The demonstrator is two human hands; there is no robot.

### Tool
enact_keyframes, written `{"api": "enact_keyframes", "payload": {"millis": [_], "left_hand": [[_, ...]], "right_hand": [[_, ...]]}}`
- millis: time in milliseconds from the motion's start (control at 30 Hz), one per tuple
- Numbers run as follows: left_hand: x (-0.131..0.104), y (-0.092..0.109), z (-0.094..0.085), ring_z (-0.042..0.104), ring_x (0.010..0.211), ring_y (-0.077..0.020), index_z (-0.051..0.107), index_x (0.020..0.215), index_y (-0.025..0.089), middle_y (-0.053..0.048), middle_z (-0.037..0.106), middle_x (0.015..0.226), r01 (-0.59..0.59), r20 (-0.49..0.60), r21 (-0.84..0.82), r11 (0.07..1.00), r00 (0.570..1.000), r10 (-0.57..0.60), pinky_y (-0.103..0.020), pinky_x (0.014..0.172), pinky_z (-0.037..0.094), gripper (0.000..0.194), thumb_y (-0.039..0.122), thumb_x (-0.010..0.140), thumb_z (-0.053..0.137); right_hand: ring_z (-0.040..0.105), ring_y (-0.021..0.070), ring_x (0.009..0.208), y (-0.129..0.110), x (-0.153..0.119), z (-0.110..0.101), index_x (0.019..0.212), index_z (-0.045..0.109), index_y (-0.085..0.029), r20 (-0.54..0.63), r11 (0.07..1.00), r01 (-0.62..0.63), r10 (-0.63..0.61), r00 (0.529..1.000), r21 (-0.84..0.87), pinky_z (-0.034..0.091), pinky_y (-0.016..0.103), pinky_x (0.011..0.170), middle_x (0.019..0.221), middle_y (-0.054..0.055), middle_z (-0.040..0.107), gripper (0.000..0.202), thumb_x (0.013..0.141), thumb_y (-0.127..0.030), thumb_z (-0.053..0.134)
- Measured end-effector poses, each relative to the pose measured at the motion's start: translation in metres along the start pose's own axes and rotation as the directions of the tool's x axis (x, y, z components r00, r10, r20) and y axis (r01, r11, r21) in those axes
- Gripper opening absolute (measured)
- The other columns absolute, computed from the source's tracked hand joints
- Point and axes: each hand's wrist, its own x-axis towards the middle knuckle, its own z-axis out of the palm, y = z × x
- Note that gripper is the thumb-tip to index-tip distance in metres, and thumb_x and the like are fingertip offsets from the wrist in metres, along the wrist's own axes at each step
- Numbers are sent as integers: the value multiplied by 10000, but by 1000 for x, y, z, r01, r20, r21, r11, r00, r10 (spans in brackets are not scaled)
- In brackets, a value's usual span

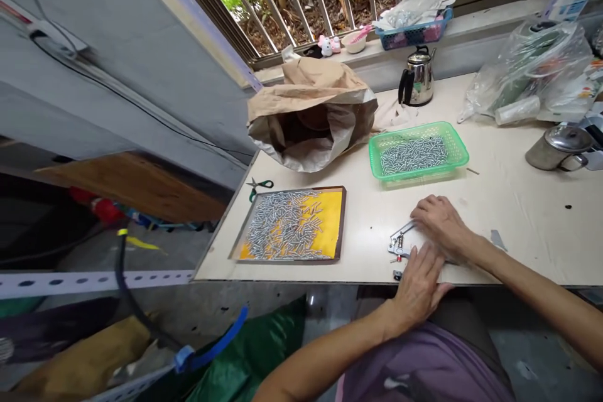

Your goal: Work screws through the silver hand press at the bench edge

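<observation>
A small metal lever tool (pixel 399 245) with a spring and a red part lies near the table's front edge. My left hand (pixel 421 277) rests on its lower bar, fingers stretched forward and thumb spread away. Just beyond it, my right hand (pixel 441 223) has its fingers bent over the end of the upper lever; the palm side is hidden. A small dark metal piece (pixel 397 275) sits by the edge, left of my left hand. To the left, a shallow tray (pixel 342 223) with a yellow bottom holds many small silvery metal pins (pixel 282 226).
A green plastic basket (pixel 456 144) of similar pins stands behind my hands. An open brown paper bag (pixel 311 113), green-handled scissors (pixel 258 187), a kettle (pixel 418 78), a lidded metal mug (pixel 553 147) and plastic bags (pixel 532 69) are around. A flat grey piece (pixel 497 239) lies right of my right hand.
</observation>
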Motion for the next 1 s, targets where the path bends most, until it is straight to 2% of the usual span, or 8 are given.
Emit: {"api": "enact_keyframes", "payload": {"millis": [133, 233, 333, 433, 533, 667, 833, 1000], "left_hand": [[-24, 7, -19, 587, 1114, -228, 579, 1164, 134, -140, 654, 1104, -220, -10, -73, 973, 975, 220, -382, 982, 485, 297, 272, 930, 458], [-43, 0, -50, 630, 968, -189, 650, 1003, 164, -89, 688, 948, -278, -124, 32, 960, 952, 280, -345, 930, 511, 210, 241, 924, 471], [-52, -34, -94, 614, 803, -168, 658, 945, 159, -69, 672, 824, -5, -280, 192, 981, 958, 59, -342, 802, 530, 206, 184, 925, 454], [-53, -86, -140, 578, 764, -174, 668, 889, 158, -68, 654, 806, 393, -455, 304, 868, 860, -230, -353, 757, 499, 220, 192, 930, 455], [-50, -137, -168, 556, 810, -195, 680, 879, 158, -67, 643, 824, 584, -481, 364, 725, 785, -391, -363, 780, 472, 194, 196, 910, 492], [-37, -178, -175, 518, 863, -205, 678, 833, 146, -78, 621, 838, 618, -338, 412, 669, 786, -518, -336, 775, 441, 199, 175, 899, 493], [-22, -193, -169, 499, 862, -215, 633, 683, 144, -77, 576, 759, 599, -236, 330, 729, 801, -551, -339, 769, 423, 230, 128, 857, 483], [-19, -197, -173, 537, 867, -217, 608, 634, 145, -69, 587, 740, 625, -276, 159, 764, 771, -573, -351, 802, 434, 177, 105, 789, 532]], "right_hand": [[479, 210, 926, -46, 2, 12, 752, 651, -215, 52, 929, 351, -359, 932, 121, 327, 336, 724, 903, 49, 624, 72, 816, -219, 618], [477, 219, 890, -65, 3, 24, 673, 619, -191, 43, 890, 446, -451, 891, 93, 340, 348, 727, 816, 64, 597, 99, 769, -170, 635], [481, 195, 788, -69, 6, 37, 667, 602, -194, -67, 885, 463, -459, 886, 55, 351, 349, 763, 708, 38, 577, 176, 784, -67, 570], [479, 176, 721, -70, 9, 49, 652, 575, -206, -169, 857, 512, -498, 851, 54, 357, 343, 787, 635, 8, 558, 230, 787, -23, 538], [478, 165, 686, -69, 15, 49, 645, 556, -212, -242, 854, 512, -479, 844, 94, 369, 331, 736, 641, 4, 559, 240, 785, -20, 519], [509, 182, 735, -50, 39, 14, 756, 613, -219, -438, 906, 406, -319, 841, 119, 387, 336, 714, 704, 29, 586, 245, 862, -84, 438], [532, 280, 885, -5, 59, -55, 879, 661, -208, -526, 1000, -16, 5, 850, -15, 419, 438, 767, 917, 119, 635, 281, 921, -217, 383], [584, 214, 782, 0, 22, -56, 853, 636, -220, -423, 992, 13, 44, 905, 129, 489, 352, 678, 831, 70, 634, 288, 941, -272, 366]]}}
